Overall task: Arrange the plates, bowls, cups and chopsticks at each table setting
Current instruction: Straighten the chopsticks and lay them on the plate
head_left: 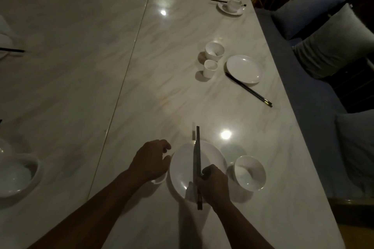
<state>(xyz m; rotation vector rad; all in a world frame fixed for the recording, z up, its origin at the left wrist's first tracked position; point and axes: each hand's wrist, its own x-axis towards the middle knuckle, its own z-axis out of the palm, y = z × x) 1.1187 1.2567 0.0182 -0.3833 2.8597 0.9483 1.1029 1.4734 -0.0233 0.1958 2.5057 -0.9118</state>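
A white plate (183, 164) lies on the marble table near me. My right hand (213, 185) grips a pair of dark chopsticks (198, 153) that point away from me above the plate. My left hand (150, 160) curls over a small white cup (159, 179) at the plate's left edge; most of the cup is hidden under it. A white bowl (250, 173) stands just right of the plate.
Farther along sits another setting: a bowl (214, 50), a cup (210, 68), a plate (243, 69) and chopsticks (249, 89). More settings lie at the far end. A large bowl (17, 176) stands at the left. A cushioned bench (315, 107) runs along the right edge.
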